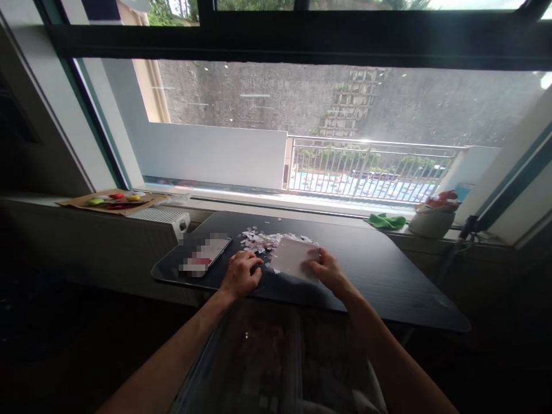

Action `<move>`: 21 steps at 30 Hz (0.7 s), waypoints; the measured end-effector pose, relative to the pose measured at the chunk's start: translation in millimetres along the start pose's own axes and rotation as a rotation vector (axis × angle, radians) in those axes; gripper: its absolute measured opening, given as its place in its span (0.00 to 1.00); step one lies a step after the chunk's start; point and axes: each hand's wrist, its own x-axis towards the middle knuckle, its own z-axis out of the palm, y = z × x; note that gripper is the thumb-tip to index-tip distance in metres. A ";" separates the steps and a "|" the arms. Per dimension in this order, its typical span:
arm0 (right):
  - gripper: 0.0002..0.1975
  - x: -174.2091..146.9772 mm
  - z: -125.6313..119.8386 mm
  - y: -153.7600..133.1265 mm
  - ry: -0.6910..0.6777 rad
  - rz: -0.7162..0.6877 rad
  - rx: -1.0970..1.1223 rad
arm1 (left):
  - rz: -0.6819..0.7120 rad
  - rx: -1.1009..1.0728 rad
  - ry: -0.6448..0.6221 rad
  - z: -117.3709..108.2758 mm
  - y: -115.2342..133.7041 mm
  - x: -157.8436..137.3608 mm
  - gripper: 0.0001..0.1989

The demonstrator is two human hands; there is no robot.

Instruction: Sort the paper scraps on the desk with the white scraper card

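My right hand (328,270) grips the right edge of a thin, pale rectangular plate or shallow lid (293,257), with the thumb on its near face. The plate is tilted above the table and partly covers a pile of small white paper scraps (257,238). My left hand (242,273) rests at the near side of the table, left of the plate. Its fingers are loosely bent, with a gap between thumb and forefinger and nothing visible in it. Farther left lies a phone-like device (215,253), its face partly blurred out.
The dark table (366,264) stands against a window sill. On the sill are a green cloth (386,222) and a pale pot-like container (432,221) to the right. A brown board (107,206) with colourful items lies left, by a white radiator (159,217). Clear plastic (259,356) hangs below the table edge.
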 end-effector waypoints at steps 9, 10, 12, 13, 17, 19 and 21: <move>0.13 -12.9 -23.2 -8.2 0.036 0.014 -0.071 | -0.005 0.006 -0.023 -1.0 0.0 0.7 0.10; 0.13 -13.9 -26.0 -9.3 0.049 0.015 -0.080 | -0.005 0.006 -0.026 -1.0 0.0 0.7 0.10; 0.13 -15.0 -31.2 -10.9 0.064 0.017 -0.098 | -0.006 0.007 -0.031 -0.7 -0.2 0.7 0.10; 0.13 -15.0 -33.7 -11.3 0.067 0.019 -0.109 | -0.006 0.008 -0.033 -0.6 -0.3 0.7 0.11; 0.12 -13.6 -41.0 -11.4 0.067 0.030 -0.165 | 0.002 0.010 -0.046 -1.1 -0.3 0.5 0.11; 0.12 -13.4 -41.1 -11.5 0.067 0.027 -0.176 | 0.018 0.010 -0.059 -2.3 0.3 0.1 0.12; 0.12 -14.0 -38.7 -11.8 0.052 0.020 -0.172 | 0.045 0.007 -0.081 -3.9 1.0 -0.4 0.13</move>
